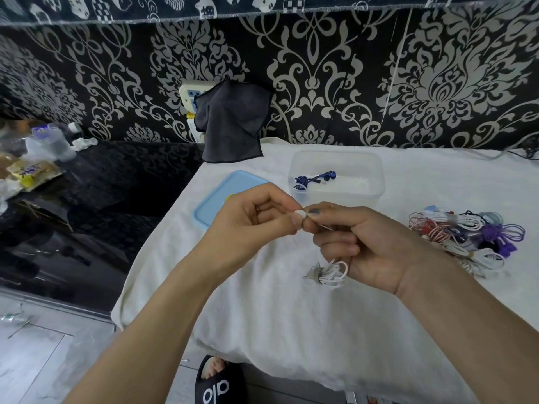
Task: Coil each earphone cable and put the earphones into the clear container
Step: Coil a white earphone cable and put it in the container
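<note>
Dangling light and limp below the right hand (376,249), the white earphone cable (332,274) is bunching in loose loops that look ready to slip apart; pinching the bundle's waist seems the safest hold. Both hands' grips are closing on it, the left hand (256,220) pinching the white earbud (300,213). Farther off, the clear container (370,167) is holding blue earphones (313,179), with a tangled pile (463,237) waiting on the cloth-covered desk (291,316).

Count: 2 hands up, left hand (262,214) and right hand (367,243). 1 clear container (337,161), 1 blue earphone set (313,179) inside. 1 white earphone set (331,274) in hand. 1 blue lid (217,196). 1 tangled earphone pile (463,237), too knotted to count. 1 dark cloth (233,121). 1 slipper (218,383).
</note>
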